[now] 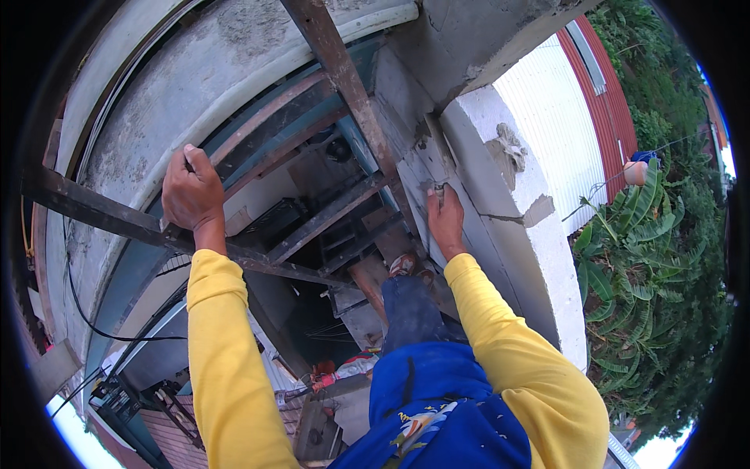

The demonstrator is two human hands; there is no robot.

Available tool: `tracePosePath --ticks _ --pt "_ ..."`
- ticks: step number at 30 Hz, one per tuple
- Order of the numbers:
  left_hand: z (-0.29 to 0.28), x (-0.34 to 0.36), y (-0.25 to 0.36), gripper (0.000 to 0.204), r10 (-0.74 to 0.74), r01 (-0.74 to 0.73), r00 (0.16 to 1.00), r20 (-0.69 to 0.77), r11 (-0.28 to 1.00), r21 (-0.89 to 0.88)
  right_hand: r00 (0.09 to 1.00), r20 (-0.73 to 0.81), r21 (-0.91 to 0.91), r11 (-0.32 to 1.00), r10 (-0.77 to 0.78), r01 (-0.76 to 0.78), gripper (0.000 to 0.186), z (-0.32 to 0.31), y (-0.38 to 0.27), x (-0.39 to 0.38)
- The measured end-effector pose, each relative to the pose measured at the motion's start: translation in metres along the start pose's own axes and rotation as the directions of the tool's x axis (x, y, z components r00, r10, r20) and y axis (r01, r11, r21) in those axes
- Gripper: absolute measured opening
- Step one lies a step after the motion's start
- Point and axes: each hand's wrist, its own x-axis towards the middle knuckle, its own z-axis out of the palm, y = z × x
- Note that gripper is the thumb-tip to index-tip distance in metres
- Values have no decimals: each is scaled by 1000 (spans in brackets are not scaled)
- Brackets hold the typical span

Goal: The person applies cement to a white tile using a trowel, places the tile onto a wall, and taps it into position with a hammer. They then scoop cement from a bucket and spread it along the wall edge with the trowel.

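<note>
My left hand (pixel 192 189) is closed at the left, just above the dark metal beam (pixel 100 205) and over the pale curved concrete edge; what it grips is hidden. My right hand (pixel 444 217) is closed at the side of the grey block wall (pixel 500 250), fingertips around something small that I cannot make out. A patch of grey mortar (pixel 508 152) marks the block face. Below and between my hands lies a framework of rusty steel bars (pixel 326 219), with one foot (pixel 402 264) down among them.
The concrete ledge (pixel 148 94) curves across the upper left, with black cables (pixel 117 337) hanging below. A dark drop shows through the bars, with clutter further down. Beyond the wall are a white and red corrugated roof (pixel 547 102), a pinkish container (pixel 635 174) and banana plants (pixel 629 273).
</note>
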Motion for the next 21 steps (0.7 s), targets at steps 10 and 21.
tracePosePath --ticks 10,21 --pt "-5 3 5 37 -26 26 999 36 1000 -2 994 52 131 986 99 -105 48 -33 -15 1" --pt "-9 1 8 35 4 -3 1000 29 1000 -5 997 39 87 993 70 -73 47 -42 -22 9"
